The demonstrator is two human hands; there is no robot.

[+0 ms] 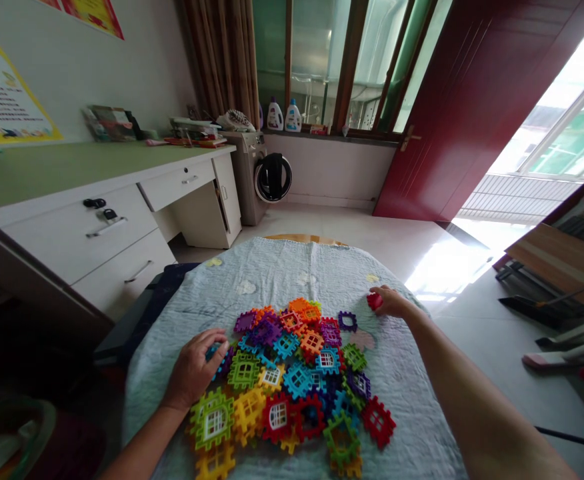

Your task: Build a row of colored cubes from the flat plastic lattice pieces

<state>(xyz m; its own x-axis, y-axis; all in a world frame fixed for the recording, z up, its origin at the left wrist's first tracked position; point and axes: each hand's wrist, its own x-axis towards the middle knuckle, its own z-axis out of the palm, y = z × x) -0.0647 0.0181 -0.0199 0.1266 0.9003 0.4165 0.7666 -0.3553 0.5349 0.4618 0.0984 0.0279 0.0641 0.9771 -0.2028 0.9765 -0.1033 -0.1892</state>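
Observation:
A heap of colorful interlocking plastic window tiles lies on a round table covered by a pale blue cloth (172, 360). My left hand (197, 367) rests at the heap's left side, its fingers curled round a blue tile (214, 353) beside a green tile (243, 370). Out to the right, past a dark purple tile (347, 321), my right hand (388, 301) holds a red piece (374, 301) in its fingers over the cloth's far right part. A red tile (378, 421) lies at the heap's near right edge.
Left of the table stands a white desk with a green top (72, 167). Behind are a washing machine (252, 173) with its door open and detergent bottles (293, 117) on the sill. A red door (462, 100) stands at the right. A dark seat (157, 300) touches the table's left side.

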